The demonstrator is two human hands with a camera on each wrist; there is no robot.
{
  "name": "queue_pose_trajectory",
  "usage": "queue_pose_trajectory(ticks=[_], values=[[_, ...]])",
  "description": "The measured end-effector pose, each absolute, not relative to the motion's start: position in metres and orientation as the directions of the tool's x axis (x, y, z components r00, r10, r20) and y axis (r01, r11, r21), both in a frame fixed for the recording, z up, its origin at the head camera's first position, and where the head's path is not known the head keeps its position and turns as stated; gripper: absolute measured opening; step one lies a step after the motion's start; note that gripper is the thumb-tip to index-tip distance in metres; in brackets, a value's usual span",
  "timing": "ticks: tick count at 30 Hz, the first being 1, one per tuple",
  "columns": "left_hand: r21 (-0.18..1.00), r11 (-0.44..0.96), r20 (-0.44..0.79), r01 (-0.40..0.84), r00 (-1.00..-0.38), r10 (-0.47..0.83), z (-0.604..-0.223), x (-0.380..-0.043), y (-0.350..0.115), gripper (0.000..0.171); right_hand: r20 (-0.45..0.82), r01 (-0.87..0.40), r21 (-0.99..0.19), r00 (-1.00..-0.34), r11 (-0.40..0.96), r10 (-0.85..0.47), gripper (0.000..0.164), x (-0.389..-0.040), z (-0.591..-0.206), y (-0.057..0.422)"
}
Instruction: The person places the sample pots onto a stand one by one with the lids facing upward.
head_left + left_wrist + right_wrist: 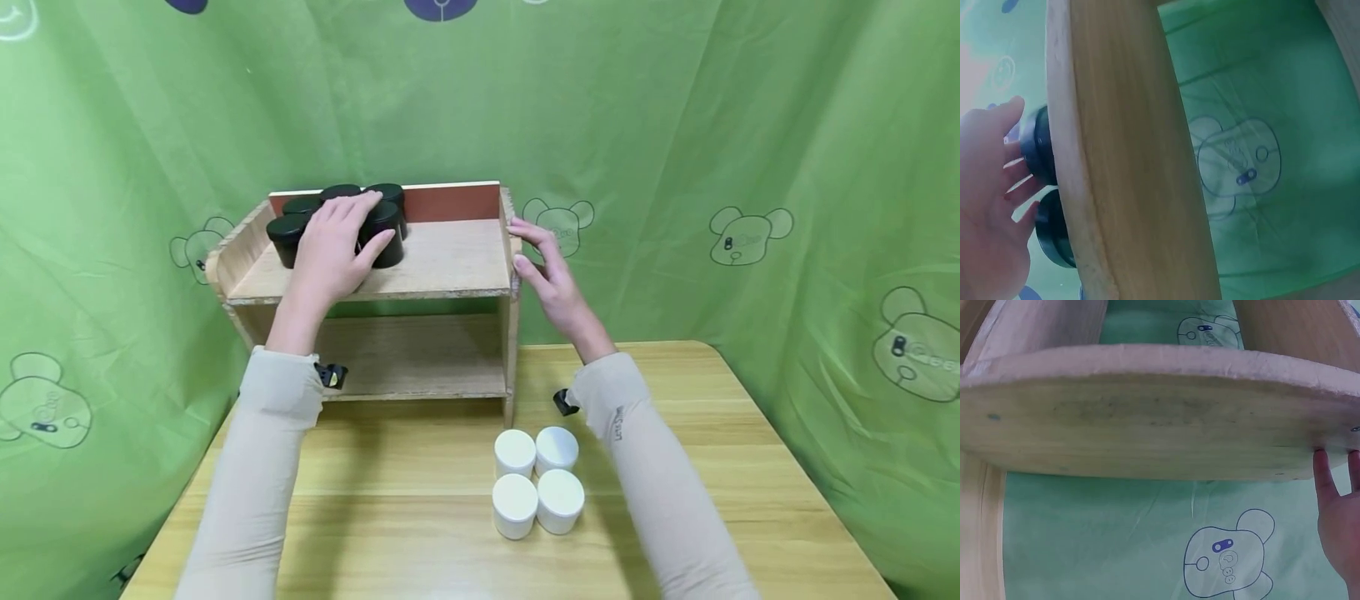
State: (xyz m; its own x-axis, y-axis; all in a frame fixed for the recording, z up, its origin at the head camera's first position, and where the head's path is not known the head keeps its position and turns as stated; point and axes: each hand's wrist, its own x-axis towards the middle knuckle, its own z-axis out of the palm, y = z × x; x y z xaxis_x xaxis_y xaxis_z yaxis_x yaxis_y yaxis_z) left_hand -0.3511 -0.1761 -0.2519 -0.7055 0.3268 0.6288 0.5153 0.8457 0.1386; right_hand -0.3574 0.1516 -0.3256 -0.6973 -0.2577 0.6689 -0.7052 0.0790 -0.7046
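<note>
Several black lidded jars stand grouped on the top board of a wooden two-tier shelf, toward its left end. My left hand lies over the group, fingers stretched across the lids and thumb near the front right jar. In the left wrist view the fingers of this hand are spread beside two black jars, which the shelf's front edge partly covers. At the shelf's right side panel, my right hand touches the wood with its fingertips, thumb and fingers apart.
Several white lidded jars stand close together on the wooden table, in front of the shelf's right end. The lower board sits under the top one. A green curtain with bear drawings surrounds the table.
</note>
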Motion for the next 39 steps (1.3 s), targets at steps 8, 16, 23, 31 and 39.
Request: queue_pose_trajectory(ticks=[8,16,23,31,39], values=[[0.070,0.770,0.814,0.634,-0.483,0.323,-0.280,-0.318,-0.168,0.047,0.642,-0.691,-0.714,-0.710,0.110,-0.288,0.044,-0.355,-0.323,0.152],[0.021,0.664,0.842,0.748,-0.371,0.391,-0.320,-0.285,-0.150,0.048,0.628,-0.695,-0.697,-0.710,0.176,-0.320,0.046,-0.354,-0.318,0.157],[0.088,0.583,0.774,0.807,-0.424,0.470,-0.373,-0.270,-0.129,0.050,0.622,-0.704,-0.675,-0.703,0.219,-0.344,0.047,-0.355,-0.312,0.159],[0.351,0.532,0.487,0.770,-0.636,0.598,-0.444,-0.262,-0.101,0.057,0.601,-0.701,-0.670,-0.706,0.245,-0.375,0.045,-0.325,-0.289,0.155],[0.505,0.517,0.241,0.691,-0.688,0.685,-0.488,-0.269,-0.086,0.067,0.596,-0.699,-0.665,-0.708,0.261,-0.379,0.045,-0.325,-0.284,0.156]])
